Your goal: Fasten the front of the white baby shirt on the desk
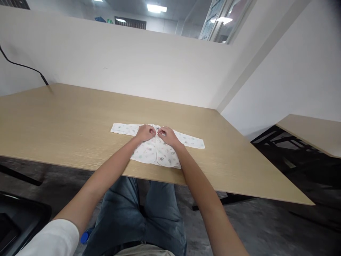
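**Both hands pinching the front of a baby shirt**

While my left hand [145, 132] and right hand [167, 136] sit side by side, nearly touching at the fingertips, each one is closed in a pinch on the cloth at the neck opening of a small baby shirt [157, 151]. Whether a snap or button is between my fingers is too small to tell. My forearms reach out from below and meet over the garment, the left one coming out of a white sleeve [50, 238].

That shirt is white with a tiny coloured print and lies flat on the counter [66, 124], close to its near edge and roughly in the middle of its width. Its two sleeves are spread straight out to either side, and its rounded hem points back towards me.

Beyond it the light wood counter runs to a white partition wall [119, 60], where a black cable [23, 67] comes down at the far left corner. Under the counter edge are my blue jeans [138, 217].
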`<state>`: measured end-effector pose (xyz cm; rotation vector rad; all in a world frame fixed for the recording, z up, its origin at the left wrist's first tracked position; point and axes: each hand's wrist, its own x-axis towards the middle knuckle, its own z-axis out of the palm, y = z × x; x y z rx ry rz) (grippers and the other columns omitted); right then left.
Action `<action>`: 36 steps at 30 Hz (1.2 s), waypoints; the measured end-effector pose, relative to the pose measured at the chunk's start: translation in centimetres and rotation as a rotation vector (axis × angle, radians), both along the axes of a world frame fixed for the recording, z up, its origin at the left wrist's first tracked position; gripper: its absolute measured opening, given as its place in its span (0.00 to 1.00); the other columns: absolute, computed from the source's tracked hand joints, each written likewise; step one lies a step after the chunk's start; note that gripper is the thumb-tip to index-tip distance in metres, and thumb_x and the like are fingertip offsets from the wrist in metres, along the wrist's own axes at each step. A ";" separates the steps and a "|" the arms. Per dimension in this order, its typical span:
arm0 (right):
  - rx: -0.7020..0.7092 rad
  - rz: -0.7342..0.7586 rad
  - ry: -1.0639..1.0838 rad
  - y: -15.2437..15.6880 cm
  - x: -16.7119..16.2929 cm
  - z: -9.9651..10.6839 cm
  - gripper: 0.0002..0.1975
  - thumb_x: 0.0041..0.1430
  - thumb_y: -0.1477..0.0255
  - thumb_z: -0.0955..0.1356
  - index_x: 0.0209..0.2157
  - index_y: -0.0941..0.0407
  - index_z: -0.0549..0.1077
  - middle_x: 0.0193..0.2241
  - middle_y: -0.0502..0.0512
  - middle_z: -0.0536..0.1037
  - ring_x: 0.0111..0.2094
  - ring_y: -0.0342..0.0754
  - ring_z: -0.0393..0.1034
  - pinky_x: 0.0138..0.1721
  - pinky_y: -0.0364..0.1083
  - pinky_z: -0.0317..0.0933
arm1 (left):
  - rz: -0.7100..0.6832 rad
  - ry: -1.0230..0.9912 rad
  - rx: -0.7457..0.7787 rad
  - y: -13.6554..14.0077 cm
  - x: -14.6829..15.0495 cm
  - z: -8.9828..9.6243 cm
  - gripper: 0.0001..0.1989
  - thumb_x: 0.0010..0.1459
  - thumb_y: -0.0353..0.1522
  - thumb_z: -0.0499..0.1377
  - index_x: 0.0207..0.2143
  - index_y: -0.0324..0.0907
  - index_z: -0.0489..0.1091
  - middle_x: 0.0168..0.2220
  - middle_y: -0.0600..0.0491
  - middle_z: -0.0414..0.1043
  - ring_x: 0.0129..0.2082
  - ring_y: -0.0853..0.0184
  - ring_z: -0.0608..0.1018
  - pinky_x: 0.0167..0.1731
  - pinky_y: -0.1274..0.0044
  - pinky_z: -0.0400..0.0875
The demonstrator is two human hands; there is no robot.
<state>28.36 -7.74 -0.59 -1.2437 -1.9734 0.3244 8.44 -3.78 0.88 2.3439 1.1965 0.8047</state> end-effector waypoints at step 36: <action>0.070 -0.037 0.032 -0.1 0.0 0.0 0.07 0.55 0.75 0.68 0.32 0.53 0.80 0.33 0.54 0.77 0.35 0.50 0.70 0.41 0.49 0.65 | 0.011 -0.014 -0.020 -0.1 0.1 0.0 0.07 0.52 0.31 0.63 0.31 0.45 0.82 0.30 0.54 0.80 0.32 0.65 0.78 0.41 0.74 0.68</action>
